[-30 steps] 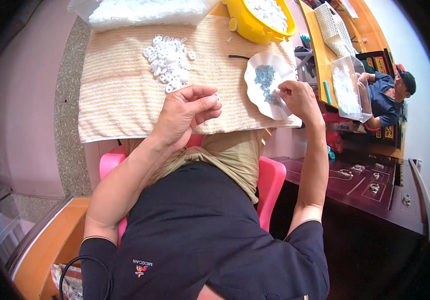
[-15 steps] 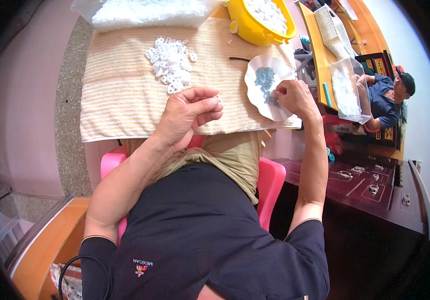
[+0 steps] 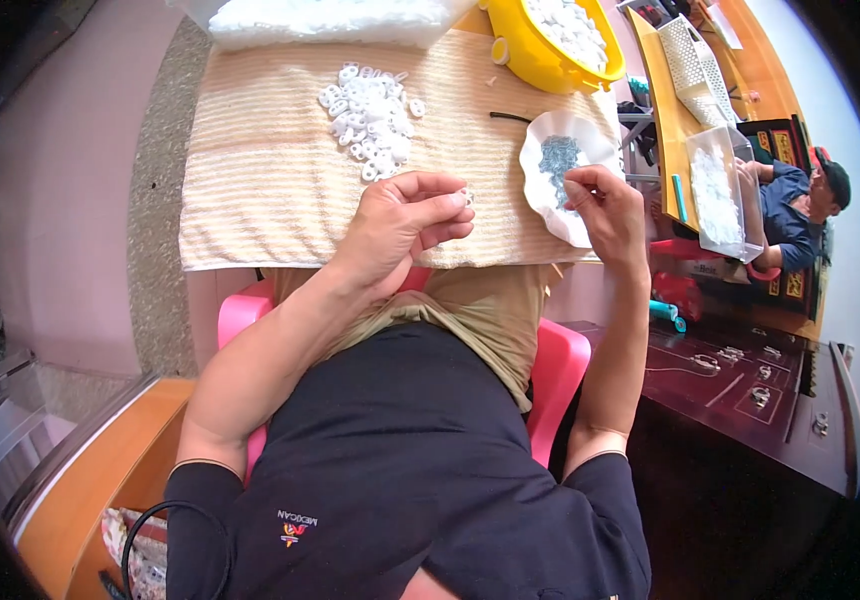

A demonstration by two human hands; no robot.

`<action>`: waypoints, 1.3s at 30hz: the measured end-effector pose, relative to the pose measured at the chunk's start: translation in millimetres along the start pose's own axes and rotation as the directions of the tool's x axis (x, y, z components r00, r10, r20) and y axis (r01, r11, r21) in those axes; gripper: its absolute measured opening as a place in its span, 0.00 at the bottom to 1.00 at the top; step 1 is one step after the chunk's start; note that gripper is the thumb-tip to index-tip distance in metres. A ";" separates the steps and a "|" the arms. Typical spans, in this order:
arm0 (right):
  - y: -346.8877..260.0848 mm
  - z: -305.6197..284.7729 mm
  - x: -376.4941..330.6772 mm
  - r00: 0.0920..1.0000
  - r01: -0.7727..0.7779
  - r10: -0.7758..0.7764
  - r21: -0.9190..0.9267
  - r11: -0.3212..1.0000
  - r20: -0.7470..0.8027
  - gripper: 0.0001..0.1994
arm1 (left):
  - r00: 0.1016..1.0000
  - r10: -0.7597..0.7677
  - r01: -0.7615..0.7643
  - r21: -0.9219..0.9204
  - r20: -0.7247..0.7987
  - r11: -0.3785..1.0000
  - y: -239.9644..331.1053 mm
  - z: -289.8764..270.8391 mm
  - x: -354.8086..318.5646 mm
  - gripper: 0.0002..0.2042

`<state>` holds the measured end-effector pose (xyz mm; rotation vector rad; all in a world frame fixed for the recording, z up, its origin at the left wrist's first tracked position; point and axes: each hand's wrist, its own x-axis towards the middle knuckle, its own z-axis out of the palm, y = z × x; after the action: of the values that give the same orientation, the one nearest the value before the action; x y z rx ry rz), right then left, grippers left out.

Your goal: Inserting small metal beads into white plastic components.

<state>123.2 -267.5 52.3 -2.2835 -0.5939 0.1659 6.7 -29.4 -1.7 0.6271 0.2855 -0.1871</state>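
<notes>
My left hand point(image 3: 400, 225) is closed in a pinch over the striped towel point(image 3: 270, 160), holding a small white plastic piece point(image 3: 468, 197) between thumb and fingertips. To the right, my right hand point(image 3: 610, 212) has its thumb and finger pinched together over the near right side of a white wavy-edged dish point(image 3: 595, 148). Whatever lies between those fingertips is too small to make out. Many tiny grey-blue pieces point(image 3: 558, 160) are heaped in the dish. Beyond my left hand lies a loose pile of white plastic pieces with holes point(image 3: 370, 118).
A yellow basin point(image 3: 522, 55) of white pieces and a clear box point(image 3: 450, 22) stand at the far edge. A short black stick point(image 3: 510, 116) lies beside the dish. At right, a person point(image 3: 790, 210) sits behind another clear box point(image 3: 750, 205). A dark table point(image 3: 690, 410) stands near right.
My right hand has drawn back slightly from the grey-blue heap toward the dish's near right side. My left hand keeps its pinch. The whole view has shifted a little.
</notes>
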 end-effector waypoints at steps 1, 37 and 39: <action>-2.9 7.2 -2.9 1.000 -0.007 0.006 0.164 0.986 0.007 0.05 | 1.000 -0.002 0.002 0.009 0.005 1.000 -0.5 -0.2 0.2 0.08; -21.1 85.4 -17.7 0.982 -0.161 0.045 0.695 0.701 0.182 0.07 | 0.999 -0.021 0.022 -0.013 0.035 1.000 -0.9 -0.4 -1.0 0.08; -22.5 85.7 -18.2 0.982 -0.164 0.051 0.694 0.701 0.181 0.07 | 0.999 -0.022 0.022 -0.013 0.031 1.000 -0.7 -0.2 -1.3 0.08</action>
<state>73.8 -206.9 6.7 -1.5458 -0.3714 0.5341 5.2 -29.7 -1.8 0.6074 0.2637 -0.2159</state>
